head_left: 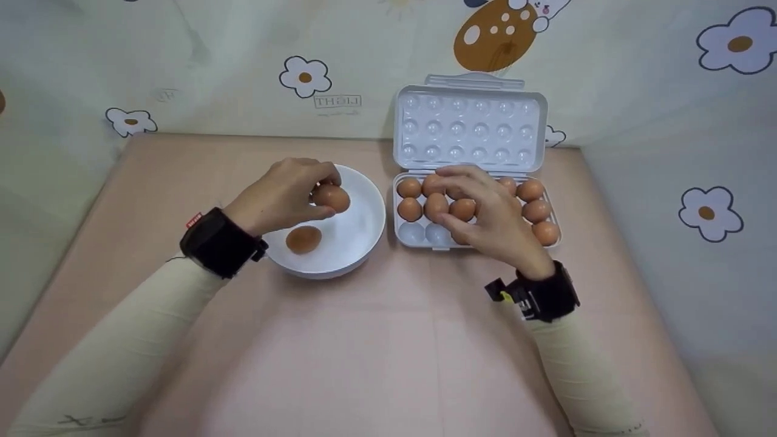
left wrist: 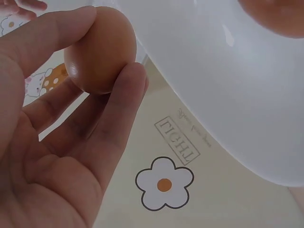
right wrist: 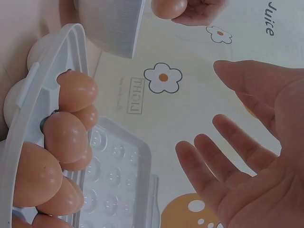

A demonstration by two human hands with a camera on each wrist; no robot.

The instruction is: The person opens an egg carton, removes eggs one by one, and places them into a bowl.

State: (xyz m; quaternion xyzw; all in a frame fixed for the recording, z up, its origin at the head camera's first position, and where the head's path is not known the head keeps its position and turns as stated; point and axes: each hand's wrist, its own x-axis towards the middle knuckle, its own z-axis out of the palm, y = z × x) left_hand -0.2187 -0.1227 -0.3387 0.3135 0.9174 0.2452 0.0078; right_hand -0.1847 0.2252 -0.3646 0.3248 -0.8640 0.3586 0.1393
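Note:
My left hand holds a brown egg above the white bowl, thumb on one side and fingers on the other. Another brown egg lies inside the bowl, at its near left. My right hand hovers over the egg carton, its fingers spread with nothing between them in the right wrist view. Brown eggs stand upright in rows in the carton. Two bare cells show at the carton's front left; the hand hides part of the middle in the head view.
The carton's dimpled lid stands raised at the back, near the wall cloth with printed flowers. Bowl and carton sit side by side, a narrow gap between them, on a pink-covered table.

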